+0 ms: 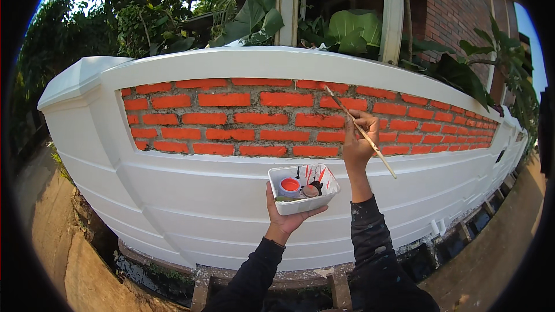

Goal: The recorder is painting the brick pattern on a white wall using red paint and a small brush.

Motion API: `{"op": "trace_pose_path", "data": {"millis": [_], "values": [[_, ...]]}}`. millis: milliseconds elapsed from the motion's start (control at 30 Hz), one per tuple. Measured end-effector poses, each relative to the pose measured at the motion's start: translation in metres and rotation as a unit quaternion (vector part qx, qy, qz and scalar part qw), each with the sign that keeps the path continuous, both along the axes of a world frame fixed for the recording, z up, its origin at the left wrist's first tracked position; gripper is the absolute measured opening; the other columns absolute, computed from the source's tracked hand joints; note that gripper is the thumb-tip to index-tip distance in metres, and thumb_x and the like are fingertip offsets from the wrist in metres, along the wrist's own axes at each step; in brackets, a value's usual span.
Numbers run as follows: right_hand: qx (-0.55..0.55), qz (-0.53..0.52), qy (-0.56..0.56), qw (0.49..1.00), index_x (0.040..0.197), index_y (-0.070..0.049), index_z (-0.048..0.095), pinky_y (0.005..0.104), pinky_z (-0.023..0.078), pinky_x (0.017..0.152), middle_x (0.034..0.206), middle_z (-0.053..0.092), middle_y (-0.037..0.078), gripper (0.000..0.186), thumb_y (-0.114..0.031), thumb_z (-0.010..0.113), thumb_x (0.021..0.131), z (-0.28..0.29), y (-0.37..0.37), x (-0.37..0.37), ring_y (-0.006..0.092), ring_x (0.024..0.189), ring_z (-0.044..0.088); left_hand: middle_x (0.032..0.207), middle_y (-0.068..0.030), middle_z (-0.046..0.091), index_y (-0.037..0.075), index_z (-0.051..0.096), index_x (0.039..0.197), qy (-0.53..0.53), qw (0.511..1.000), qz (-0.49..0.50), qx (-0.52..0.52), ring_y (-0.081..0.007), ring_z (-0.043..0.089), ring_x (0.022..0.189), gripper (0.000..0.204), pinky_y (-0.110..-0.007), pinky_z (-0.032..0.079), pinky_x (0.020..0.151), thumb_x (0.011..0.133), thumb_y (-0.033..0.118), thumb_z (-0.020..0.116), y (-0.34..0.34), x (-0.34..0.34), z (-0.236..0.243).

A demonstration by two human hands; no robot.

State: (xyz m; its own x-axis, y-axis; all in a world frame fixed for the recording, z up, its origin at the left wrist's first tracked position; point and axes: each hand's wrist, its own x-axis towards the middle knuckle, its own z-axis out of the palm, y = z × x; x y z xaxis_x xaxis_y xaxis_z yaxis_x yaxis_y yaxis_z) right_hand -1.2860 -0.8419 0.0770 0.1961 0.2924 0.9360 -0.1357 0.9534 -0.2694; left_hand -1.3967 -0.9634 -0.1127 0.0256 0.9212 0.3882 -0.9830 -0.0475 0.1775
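My left hand (281,219) supports a white plastic tub (309,204) from below, its fingers and thumb spread along the sides. Inside the tub stand a small pot of orange-red paint (290,185) and a second small round container (310,191), with dark and red smears on the inner wall. In my right hand (361,138) is a thin paintbrush (370,140), pinched near its middle and slanting up to the left. The brush tip is at the top rows of the orange-red brick panel (286,99), where grey mortar shows between the bricks.
A white-painted wall (191,185) frames the bricks and curves away on both sides. Leafy plants (355,29) and pale posts (287,6) rise behind its top. Along its foot runs a dark ditch (156,280) crossed by concrete beams (340,292).
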Motion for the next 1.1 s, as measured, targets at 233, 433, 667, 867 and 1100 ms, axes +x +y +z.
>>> {"op": "trace_pose_path", "data": {"millis": [233,433,667,867,1100], "values": [[0.009,-0.035,-0.041,0.998,0.098,-0.001,0.052,0.0306,0.06,0.084,0.109,0.071,0.017,0.02,0.0,0.072,0.098,0.005,0.005,-0.007,0.0191,0.097,0.073,0.164,-0.0264,0.031,0.013,0.026,0.165,-0.029,0.999,-0.026,0.0,-0.0579,0.036,0.146,0.112,-0.08,0.028,0.116,0.085,0.09,0.045,0.004,0.004,-0.002],[0.052,-0.095,0.017,0.994,0.097,-0.002,0.051,0.0312,0.06,0.083,0.104,0.068,0.016,0.019,0.002,0.07,0.098,-0.005,-0.001,0.013,0.0202,0.097,0.073,0.164,-0.0262,0.031,0.013,0.025,0.165,0.005,1.0,0.005,0.002,-0.058,0.035,0.146,0.112,-0.08,0.027,0.116,0.085,0.09,0.046,-0.004,-0.001,0.002],[0.139,-0.16,-0.079,0.974,0.094,0.0,0.052,0.0326,0.06,0.076,0.101,0.066,0.016,0.022,0.012,0.07,0.09,0.008,-0.017,-0.027,0.0258,0.093,0.073,0.163,-0.0262,0.032,0.013,0.025,0.165,-0.011,1.0,-0.004,-0.005,-0.0587,0.034,0.146,0.112,-0.08,0.027,0.117,0.085,0.09,0.045,-0.007,0.001,0.002],[0.135,-0.033,-0.096,0.986,0.095,0.0,0.054,0.0312,0.059,0.077,0.101,0.066,0.016,0.021,0.011,0.072,0.091,0.006,-0.041,-0.053,0.0242,0.095,0.074,0.163,-0.0263,0.033,0.013,0.025,0.165,-0.006,1.0,0.004,-0.009,-0.059,0.035,0.146,0.112,-0.08,0.027,0.116,0.085,0.09,0.045,-0.012,-0.007,-0.005],[0.041,-0.087,-0.014,0.995,0.092,-0.002,0.052,0.0309,0.058,0.076,0.094,0.067,0.014,0.02,0.005,0.071,0.095,0.014,0.01,0.002,0.0213,0.089,0.072,0.164,-0.0259,0.031,0.014,0.025,0.165,0.001,1.0,0.009,-0.004,-0.0591,0.035,0.146,0.112,-0.08,0.027,0.116,0.086,0.09,0.045,-0.009,-0.006,-0.003]]}}
